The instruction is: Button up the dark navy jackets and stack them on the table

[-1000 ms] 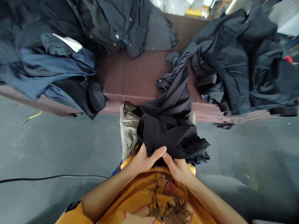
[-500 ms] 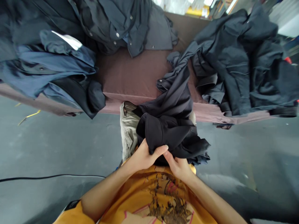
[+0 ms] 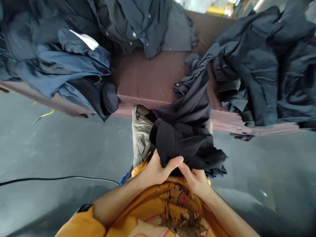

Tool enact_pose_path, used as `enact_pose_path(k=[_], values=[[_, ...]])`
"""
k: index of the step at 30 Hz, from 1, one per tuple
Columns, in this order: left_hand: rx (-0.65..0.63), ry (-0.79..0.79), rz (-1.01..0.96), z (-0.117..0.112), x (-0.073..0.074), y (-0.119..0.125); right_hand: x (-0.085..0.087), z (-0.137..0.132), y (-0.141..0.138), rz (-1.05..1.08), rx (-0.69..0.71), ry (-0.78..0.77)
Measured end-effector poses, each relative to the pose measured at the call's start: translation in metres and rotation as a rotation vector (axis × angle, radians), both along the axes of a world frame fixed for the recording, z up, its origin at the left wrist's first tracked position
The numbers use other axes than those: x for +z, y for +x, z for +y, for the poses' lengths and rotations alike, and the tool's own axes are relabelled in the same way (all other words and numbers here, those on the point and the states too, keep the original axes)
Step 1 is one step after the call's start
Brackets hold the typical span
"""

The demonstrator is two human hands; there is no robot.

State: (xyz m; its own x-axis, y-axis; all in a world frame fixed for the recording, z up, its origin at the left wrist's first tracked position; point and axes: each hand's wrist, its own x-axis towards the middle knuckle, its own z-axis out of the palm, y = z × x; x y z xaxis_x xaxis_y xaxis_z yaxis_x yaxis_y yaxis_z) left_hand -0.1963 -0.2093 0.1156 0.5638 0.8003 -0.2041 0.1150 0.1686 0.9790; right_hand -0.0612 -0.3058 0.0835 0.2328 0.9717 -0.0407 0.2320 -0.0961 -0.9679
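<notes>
A black garment (image 3: 182, 140), which looks like a jacket, lies bunched across my lap. One length of it, with a snap button near its edge, stretches up onto the cloth-covered table. My left hand (image 3: 160, 168) is closed on the near edge of the fabric, thumb on top and fingers hidden underneath. Close beside it, my right hand (image 3: 194, 177) pinches the same edge, its thumb tip nearly touching the left thumb. A rounded, stitched flap of the garment curls up above my left hand.
The table's brown cloth (image 3: 148, 79) runs across the front. Dark and blue garments (image 3: 74, 69) are heaped at left, a grey garment with snaps (image 3: 153, 29) at the back, and more dark garments (image 3: 259, 72) at right. A black cable (image 3: 61, 177) crosses the floor at left.
The whole view has shifted, so everything appears slightly farther right. Both hands keep their hold on the black garment, with hardly any movement against it.
</notes>
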Motion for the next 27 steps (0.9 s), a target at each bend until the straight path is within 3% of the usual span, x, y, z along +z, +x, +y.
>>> enact_pose_path(k=[9,15,21,27], values=[[0.034,-0.113,-0.095,0.0,0.0,0.002,0.004,0.009,0.0,-0.161,-0.03,0.065],[-0.048,0.01,-0.057,0.008,0.004,0.005,-0.001,0.008,0.001,-0.246,-0.056,0.047],[-0.097,0.098,-0.042,0.016,-0.005,0.005,-0.013,0.018,-0.002,-0.176,-0.077,0.084],[0.018,0.005,-0.151,0.011,-0.009,0.005,-0.006,0.024,-0.007,-0.062,-0.099,0.065]])
